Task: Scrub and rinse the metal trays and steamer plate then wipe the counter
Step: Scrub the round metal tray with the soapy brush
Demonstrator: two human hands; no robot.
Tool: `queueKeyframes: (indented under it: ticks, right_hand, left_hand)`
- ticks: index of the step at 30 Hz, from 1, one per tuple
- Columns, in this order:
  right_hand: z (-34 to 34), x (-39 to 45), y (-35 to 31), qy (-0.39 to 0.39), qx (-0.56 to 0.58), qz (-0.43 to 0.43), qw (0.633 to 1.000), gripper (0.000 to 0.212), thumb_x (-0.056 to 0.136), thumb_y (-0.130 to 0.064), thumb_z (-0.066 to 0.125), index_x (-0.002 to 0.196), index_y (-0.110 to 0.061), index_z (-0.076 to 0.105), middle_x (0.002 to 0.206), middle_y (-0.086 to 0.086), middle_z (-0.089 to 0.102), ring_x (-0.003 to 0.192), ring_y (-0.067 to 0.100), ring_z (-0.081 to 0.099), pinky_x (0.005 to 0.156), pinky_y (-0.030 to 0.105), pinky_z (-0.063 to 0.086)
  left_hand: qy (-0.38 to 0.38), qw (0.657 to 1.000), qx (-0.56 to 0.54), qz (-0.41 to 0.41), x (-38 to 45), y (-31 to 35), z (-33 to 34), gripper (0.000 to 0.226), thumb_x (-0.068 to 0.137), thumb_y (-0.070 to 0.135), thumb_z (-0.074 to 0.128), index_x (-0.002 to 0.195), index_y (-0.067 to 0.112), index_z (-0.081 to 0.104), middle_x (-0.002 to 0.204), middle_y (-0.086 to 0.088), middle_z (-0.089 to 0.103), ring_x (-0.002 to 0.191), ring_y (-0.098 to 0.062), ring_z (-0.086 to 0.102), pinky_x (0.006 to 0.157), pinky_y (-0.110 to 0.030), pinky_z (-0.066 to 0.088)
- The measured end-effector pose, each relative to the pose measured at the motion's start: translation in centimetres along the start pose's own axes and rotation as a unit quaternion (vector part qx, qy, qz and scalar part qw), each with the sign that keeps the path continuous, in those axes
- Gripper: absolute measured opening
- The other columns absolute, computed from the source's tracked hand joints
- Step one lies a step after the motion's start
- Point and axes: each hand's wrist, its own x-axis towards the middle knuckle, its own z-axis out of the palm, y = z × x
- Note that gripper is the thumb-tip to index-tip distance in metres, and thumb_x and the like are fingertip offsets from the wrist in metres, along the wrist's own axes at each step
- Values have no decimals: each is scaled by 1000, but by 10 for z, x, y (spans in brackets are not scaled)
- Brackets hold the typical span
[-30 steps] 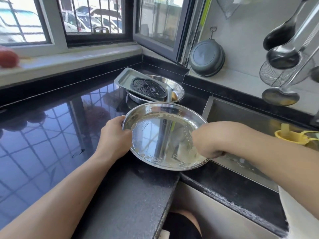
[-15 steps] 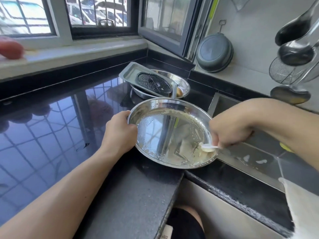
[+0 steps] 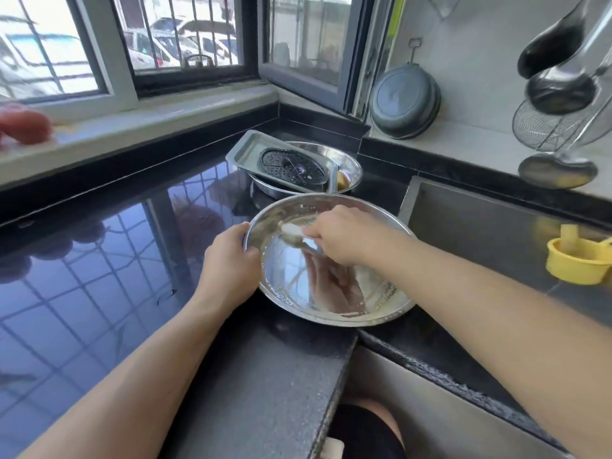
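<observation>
A round metal tray (image 3: 334, 303) with soapy residue lies on the black counter (image 3: 99, 293) at the sink's left edge. My left hand (image 3: 228, 263) grips its left rim. My right hand (image 3: 344, 236) is over the tray's upper left, shut on a pale scrubber (image 3: 293, 231) pressed against the metal. Behind it, a rectangular metal tray (image 3: 245, 150) carrying a dark perforated steamer plate (image 3: 293, 167) leans across a round steel bowl (image 3: 351, 167).
The steel sink (image 3: 480, 233) lies to the right, with a yellow cup (image 3: 576, 260) in it. Ladles and a wire skimmer (image 3: 549, 94) hang at the upper right. A dark pan (image 3: 404, 101) leans on the wall. A red object (image 3: 23, 125) sits on the windowsill.
My right hand has swept the scrubber from the tray's right edge across to its upper left. My left hand keeps its hold on the rim.
</observation>
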Motion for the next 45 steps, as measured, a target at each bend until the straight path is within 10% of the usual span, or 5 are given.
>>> queueKeyframes:
  ticks: [8, 23, 29, 37, 45]
  right_hand:
    - [-4, -10, 54, 11, -40, 143, 989, 33, 96, -16, 48, 125, -20, 64, 107, 11, 58, 95, 35, 61, 79, 40, 50]
    - [-5, -57, -1, -134, 51, -137, 980, 36, 101, -34, 53, 134, -48, 59, 98, -10, 70, 90, 15, 56, 90, 31, 49]
    - [-28, -82, 66, -225, 26, -56, 972, 29, 97, -33, 66, 121, -49, 69, 60, -7, 47, 59, 10, 35, 57, 15, 37]
    - [-42, -52, 63, -267, -47, -28, 962, 33, 90, -20, 74, 114, -41, 75, 78, -13, 73, 74, 8, 63, 84, 33, 57]
    - [-3, -21, 20, -21, 44, -39, 998, 24, 98, -30, 64, 119, -39, 72, 107, -13, 74, 81, 13, 65, 73, 34, 57]
  left_hand:
    - [-1, 1000, -4, 4, 2, -1, 0, 25, 92, 14, 54, 94, 29, 74, 84, 14, 75, 88, -12, 70, 81, -37, 59]
    - [-8, 1000, -11, -4, -2, 5, -2, 33, 82, 7, 46, 94, 21, 73, 82, 7, 74, 91, -27, 68, 85, -42, 57]
    - [-16, 1000, -21, 5, -6, 9, -5, 38, 72, 19, 42, 92, 23, 75, 81, 10, 75, 90, -23, 69, 85, -41, 57]
    - [-7, 1000, -5, 2, -5, 8, -4, 37, 82, 4, 46, 94, 25, 75, 83, 9, 76, 90, -22, 69, 83, -40, 56]
    - [-1, 1000, -3, 12, -3, 7, -2, 43, 84, 1, 46, 102, 26, 77, 88, 10, 76, 91, -15, 69, 80, -33, 55]
